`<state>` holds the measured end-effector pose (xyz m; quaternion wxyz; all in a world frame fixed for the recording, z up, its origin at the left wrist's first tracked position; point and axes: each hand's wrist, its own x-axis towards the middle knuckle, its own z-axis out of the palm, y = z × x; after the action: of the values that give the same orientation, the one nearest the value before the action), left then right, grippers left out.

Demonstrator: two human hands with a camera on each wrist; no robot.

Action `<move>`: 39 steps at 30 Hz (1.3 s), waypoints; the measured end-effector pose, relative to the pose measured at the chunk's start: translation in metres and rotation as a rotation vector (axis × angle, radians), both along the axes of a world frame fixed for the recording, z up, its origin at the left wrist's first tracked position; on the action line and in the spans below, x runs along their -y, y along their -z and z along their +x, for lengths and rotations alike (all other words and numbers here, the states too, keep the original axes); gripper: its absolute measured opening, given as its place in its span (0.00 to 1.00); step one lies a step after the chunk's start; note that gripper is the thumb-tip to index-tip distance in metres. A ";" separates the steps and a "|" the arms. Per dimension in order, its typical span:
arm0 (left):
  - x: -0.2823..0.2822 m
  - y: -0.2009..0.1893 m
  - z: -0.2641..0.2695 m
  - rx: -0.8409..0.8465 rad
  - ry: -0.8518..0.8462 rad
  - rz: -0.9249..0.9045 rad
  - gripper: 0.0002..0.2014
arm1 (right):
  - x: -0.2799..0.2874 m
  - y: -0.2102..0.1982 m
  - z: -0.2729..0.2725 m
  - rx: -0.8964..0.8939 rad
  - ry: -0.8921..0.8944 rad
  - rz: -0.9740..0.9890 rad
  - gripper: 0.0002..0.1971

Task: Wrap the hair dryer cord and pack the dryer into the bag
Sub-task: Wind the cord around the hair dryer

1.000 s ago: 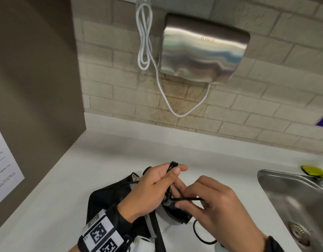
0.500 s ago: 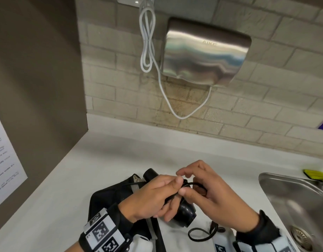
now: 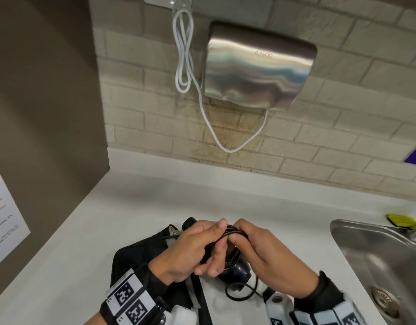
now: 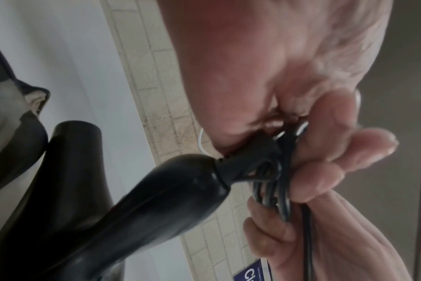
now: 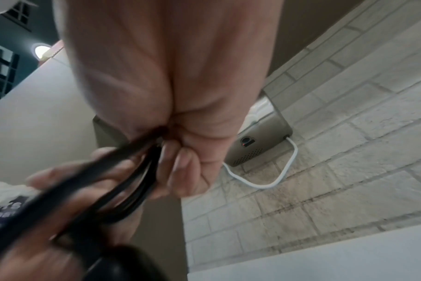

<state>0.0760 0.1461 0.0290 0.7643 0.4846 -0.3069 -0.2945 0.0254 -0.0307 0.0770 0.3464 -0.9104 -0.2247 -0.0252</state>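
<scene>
Right hand (image 3: 270, 252) now up over the dryer (image 3: 235, 269), pinching another cord (image 3: 230, 232) turn onto loops gripped by left hand (image 3: 190, 249); short tail apparently loose. Above the bag (image 3: 141, 254) on the counter (image 3: 284, 207), wrapping nearly done.

Another cord (image 3: 232, 233) loop, now bundled.

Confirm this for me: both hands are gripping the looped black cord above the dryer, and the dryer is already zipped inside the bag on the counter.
Not quite. The left hand and right hand do grip the looped cord, but the dryer is not in the bag. The head view shows it outside, held over the counter beside the bag.
</scene>
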 end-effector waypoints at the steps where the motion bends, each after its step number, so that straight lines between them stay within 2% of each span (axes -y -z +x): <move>1: 0.000 -0.001 0.001 0.008 -0.016 0.004 0.25 | -0.003 0.003 -0.001 0.018 0.004 0.002 0.13; 6: 0.002 -0.008 0.001 0.131 -0.206 0.077 0.27 | -0.014 0.014 0.001 0.098 0.118 0.099 0.14; 11: 0.003 0.000 0.000 0.245 -0.368 0.099 0.24 | -0.021 0.017 0.001 0.119 0.180 0.196 0.13; 14: 0.000 0.004 -0.002 0.261 -0.339 0.094 0.25 | -0.021 0.019 0.002 0.124 0.245 0.212 0.14; 17: -0.001 0.010 -0.008 0.179 -0.286 0.033 0.25 | -0.021 0.022 0.003 0.115 0.310 0.269 0.17; 20: 0.001 0.014 -0.012 0.099 -0.334 0.038 0.21 | -0.026 0.021 0.000 0.036 0.310 0.351 0.19; 24: 0.001 0.014 -0.008 0.119 -0.385 0.068 0.20 | -0.018 0.017 -0.001 -0.138 0.275 0.541 0.15; 27: -0.001 0.014 -0.005 0.146 -0.353 0.090 0.20 | -0.005 0.015 -0.004 -0.324 0.234 0.749 0.13; 29: 0.000 0.012 -0.005 0.172 -0.314 0.106 0.22 | 0.003 0.012 -0.007 -0.380 0.251 0.764 0.10; 31: 0.000 0.010 -0.005 0.215 -0.275 0.124 0.24 | 0.013 0.006 -0.010 -0.271 0.314 0.614 0.07; 33: 0.001 0.009 -0.005 0.279 -0.235 0.164 0.26 | 0.021 -0.006 -0.012 0.007 0.304 0.314 0.08; 35: 0.003 0.007 -0.006 0.336 -0.182 0.203 0.28 | 0.025 -0.019 -0.010 0.258 0.233 0.117 0.08; 39: 0.009 0.005 -0.011 0.369 -0.104 0.221 0.31 | 0.021 -0.017 0.005 0.408 0.210 0.133 0.08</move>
<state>0.0648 0.1372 0.0240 0.6516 0.6263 -0.3821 -0.1929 0.0301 -0.0513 0.0939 0.3485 -0.8801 -0.1920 -0.2591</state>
